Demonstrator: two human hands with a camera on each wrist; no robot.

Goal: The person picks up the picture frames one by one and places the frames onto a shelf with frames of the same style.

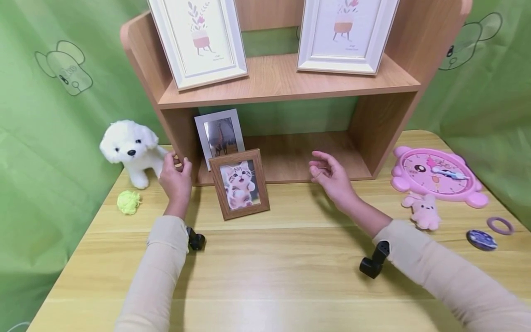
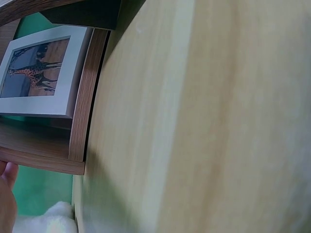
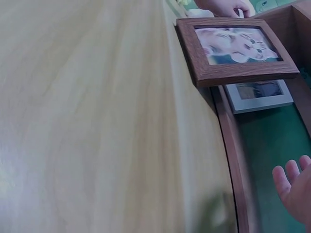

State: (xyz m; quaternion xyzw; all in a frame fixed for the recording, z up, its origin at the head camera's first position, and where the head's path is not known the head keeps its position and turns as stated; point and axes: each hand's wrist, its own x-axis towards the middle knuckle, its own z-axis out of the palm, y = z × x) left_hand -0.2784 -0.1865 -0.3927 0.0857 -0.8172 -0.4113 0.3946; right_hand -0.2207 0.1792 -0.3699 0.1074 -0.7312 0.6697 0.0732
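Observation:
A wooden-framed kitten photo (image 1: 240, 184) (image 3: 238, 48) stands on the table (image 1: 269, 272) in front of the wooden shelf unit (image 1: 286, 85). Behind it, a white-framed giraffe photo (image 1: 219, 136) (image 2: 41, 73) (image 3: 260, 94) leans inside the lower compartment. My left hand (image 1: 176, 177) (image 3: 226, 7) hovers left of the kitten frame, by the shelf's left wall, with fingers loosely curled and nothing in them. A white plush dog (image 1: 130, 150) sits just left of that hand. My right hand (image 1: 329, 177) (image 3: 294, 187) hangs with relaxed fingers before the lower compartment, holding nothing.
Two large white-framed plant prints (image 1: 199, 39) (image 1: 344, 32) lean on the upper shelf. A yellow-green fluffy ball (image 1: 128, 202) lies at the left. At the right lie a pink toy clock (image 1: 437, 177), a pink plush bunny (image 1: 423, 211), a purple ring (image 1: 499, 226) and a blue disc (image 1: 481, 240).

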